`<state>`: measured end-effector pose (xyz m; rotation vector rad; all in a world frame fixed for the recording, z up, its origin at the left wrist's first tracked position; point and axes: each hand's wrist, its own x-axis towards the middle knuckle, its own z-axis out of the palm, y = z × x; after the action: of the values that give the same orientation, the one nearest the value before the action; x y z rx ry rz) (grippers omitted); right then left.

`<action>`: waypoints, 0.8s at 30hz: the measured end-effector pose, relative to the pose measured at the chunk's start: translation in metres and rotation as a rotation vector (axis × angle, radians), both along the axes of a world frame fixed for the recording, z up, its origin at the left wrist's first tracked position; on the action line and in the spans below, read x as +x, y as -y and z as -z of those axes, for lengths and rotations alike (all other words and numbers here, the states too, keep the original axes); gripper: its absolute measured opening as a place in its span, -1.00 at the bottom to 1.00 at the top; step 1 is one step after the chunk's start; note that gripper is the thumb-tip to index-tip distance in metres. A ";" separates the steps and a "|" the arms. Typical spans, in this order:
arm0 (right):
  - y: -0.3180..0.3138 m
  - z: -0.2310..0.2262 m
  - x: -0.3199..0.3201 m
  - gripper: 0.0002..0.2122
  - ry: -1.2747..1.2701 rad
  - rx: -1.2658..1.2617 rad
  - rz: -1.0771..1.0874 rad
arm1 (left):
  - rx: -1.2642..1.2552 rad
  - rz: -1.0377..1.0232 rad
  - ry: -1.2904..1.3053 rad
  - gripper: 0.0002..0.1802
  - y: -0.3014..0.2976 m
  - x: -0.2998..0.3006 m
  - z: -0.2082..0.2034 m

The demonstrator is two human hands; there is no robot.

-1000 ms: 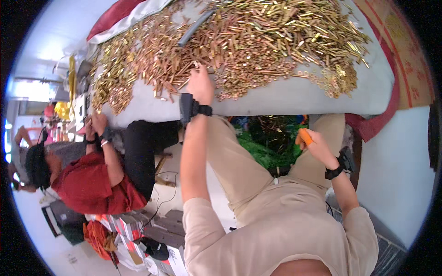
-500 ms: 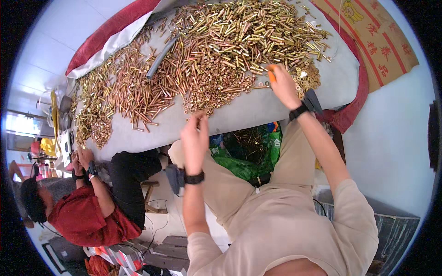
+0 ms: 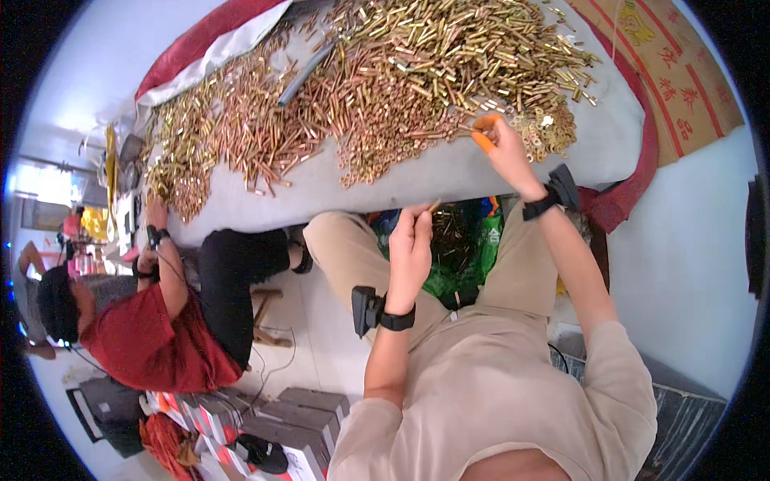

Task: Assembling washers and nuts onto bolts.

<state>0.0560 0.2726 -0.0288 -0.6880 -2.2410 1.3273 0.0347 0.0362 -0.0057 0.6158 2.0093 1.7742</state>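
Observation:
Closed in a pinch, my left hand (image 3: pixel 411 244) is over the near table edge, beside the open green bag (image 3: pixel 484 240) between my knees. A small brass-coloured metal piece (image 3: pixel 435 205) shows at its fingertips. My right hand (image 3: pixel 505 152) has orange finger covers (image 3: pixel 484 132) on the thumb and a finger. It pinches a thin brass-coloured rod (image 3: pixel 465 129) above the table, between a heap of small nuts (image 3: pixel 377 140) and a pile of washers (image 3: pixel 553 132). Behind both lies a large heap of brass-coloured metal tubes (image 3: pixel 449 40). More metal pieces lie inside the bag.
A grey tube (image 3: pixel 305 74) rests on the heap. The grey-covered table (image 3: pixel 305 200) has a red cloth edge (image 3: pixel 646 136). Cardboard (image 3: pixel 674 72) stands at the far right. To my left a co-worker in a red shirt (image 3: pixel 160 341) handles similar pieces. Boxes (image 3: pixel 297 425) lie on the floor.
My left hand has moved right and nearer, from the edge of the nuts to beside the bag. My right hand stays by the washers, turned slightly. The whole view has shifted a little.

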 end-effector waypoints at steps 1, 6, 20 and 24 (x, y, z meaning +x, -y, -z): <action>0.012 -0.008 0.014 -0.79 0.012 -0.008 -0.008 | 0.090 0.027 0.021 -0.82 -0.004 0.002 -0.006; 0.057 -0.035 0.060 -0.81 -0.187 -0.463 -0.223 | 0.248 0.013 0.137 -0.86 -0.014 0.015 -0.028; 0.090 -0.045 0.075 -0.81 -0.325 -0.848 -0.257 | 0.219 0.013 0.133 -0.88 -0.007 0.024 -0.020; 0.081 -0.031 0.078 -0.79 -0.224 -0.818 -0.373 | 0.172 0.037 0.124 -0.88 -0.010 0.024 -0.023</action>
<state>0.1340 0.1913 0.0017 -0.3322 -1.6447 2.4116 0.0589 0.0466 0.0172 0.5753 1.7654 1.9274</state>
